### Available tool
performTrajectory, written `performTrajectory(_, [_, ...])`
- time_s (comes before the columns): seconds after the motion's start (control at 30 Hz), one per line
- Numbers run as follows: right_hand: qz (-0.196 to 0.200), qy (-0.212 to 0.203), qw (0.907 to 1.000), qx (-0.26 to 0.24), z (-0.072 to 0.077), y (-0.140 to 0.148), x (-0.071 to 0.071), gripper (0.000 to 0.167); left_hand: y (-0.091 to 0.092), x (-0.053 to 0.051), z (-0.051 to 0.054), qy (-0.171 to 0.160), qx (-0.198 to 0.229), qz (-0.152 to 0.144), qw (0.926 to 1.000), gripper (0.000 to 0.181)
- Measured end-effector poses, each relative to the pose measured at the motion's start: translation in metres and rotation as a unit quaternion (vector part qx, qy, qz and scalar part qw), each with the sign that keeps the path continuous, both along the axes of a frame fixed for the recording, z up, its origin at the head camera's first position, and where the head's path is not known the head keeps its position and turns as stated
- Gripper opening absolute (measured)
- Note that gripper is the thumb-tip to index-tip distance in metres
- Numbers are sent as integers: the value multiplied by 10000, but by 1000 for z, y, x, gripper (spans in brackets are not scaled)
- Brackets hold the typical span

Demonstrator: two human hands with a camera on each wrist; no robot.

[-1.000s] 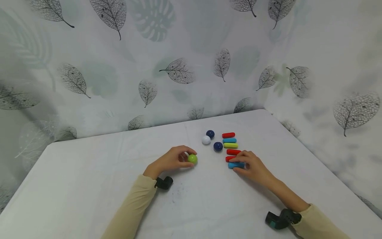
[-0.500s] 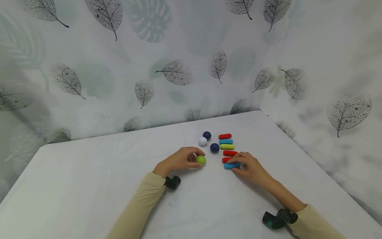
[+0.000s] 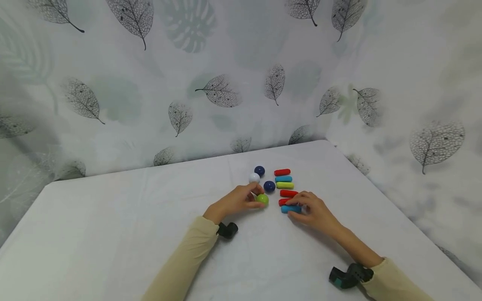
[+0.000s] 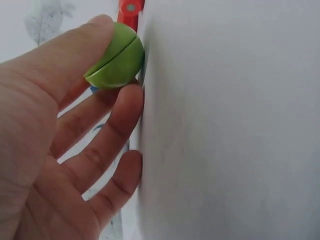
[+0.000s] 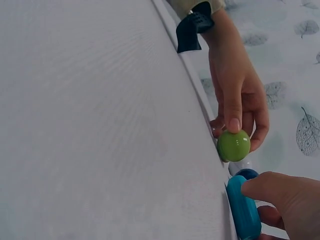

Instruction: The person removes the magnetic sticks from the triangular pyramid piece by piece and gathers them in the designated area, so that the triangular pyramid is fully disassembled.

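My left hand [image 3: 237,200] pinches a glossy green ball [image 3: 262,199] between thumb and fingers, low over the white table. A dark seam line runs round the ball [image 4: 117,60] in the left wrist view. Beside a column of short coloured sticks, my right hand [image 3: 316,213] holds the nearest one, a blue stick [image 3: 290,209], with its thumb on the near side and fingers on the far side. The right wrist view shows the thumb against this blue stick [image 5: 243,210]. The fingers partly cover a red stick [image 3: 284,202] just behind it.
Farther back lie a white ball [image 3: 254,177] and two navy balls [image 3: 259,170]. Right of them, a red stick [image 3: 282,172], a blue stick [image 3: 283,179], a yellow-green stick [image 3: 285,185] and another red stick [image 3: 288,193] form the column. A leaf-patterned curtain [image 3: 222,129] hangs behind the table.
The left hand has carried the green ball to the right, close to the near navy ball and the sticks. The right hand stays at the blue stick. The head view has shifted slightly.
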State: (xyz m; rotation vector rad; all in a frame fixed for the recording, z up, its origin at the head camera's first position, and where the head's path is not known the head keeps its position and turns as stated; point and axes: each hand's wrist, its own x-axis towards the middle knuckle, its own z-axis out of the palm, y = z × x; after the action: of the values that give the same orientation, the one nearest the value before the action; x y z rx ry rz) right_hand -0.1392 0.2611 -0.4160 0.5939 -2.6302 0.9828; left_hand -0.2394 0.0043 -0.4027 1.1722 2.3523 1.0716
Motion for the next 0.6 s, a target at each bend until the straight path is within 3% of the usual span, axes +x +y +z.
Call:
performTrajectory(0.37, [14, 276, 9996, -45, -4, -5, -5, 24, 2, 5, 1, 63, -247, 278, 9993, 36])
performTrajectory(0.5, [-164, 86, 9998, -122, -1, -5, -3, 17, 1, 8, 1, -13, -225, 314, 9993, 34])
performTrajectory(0.6, [-338, -196, 9991, -162, 3, -4, 0, 22, -6, 12, 2, 99, -306, 410, 9986, 36])
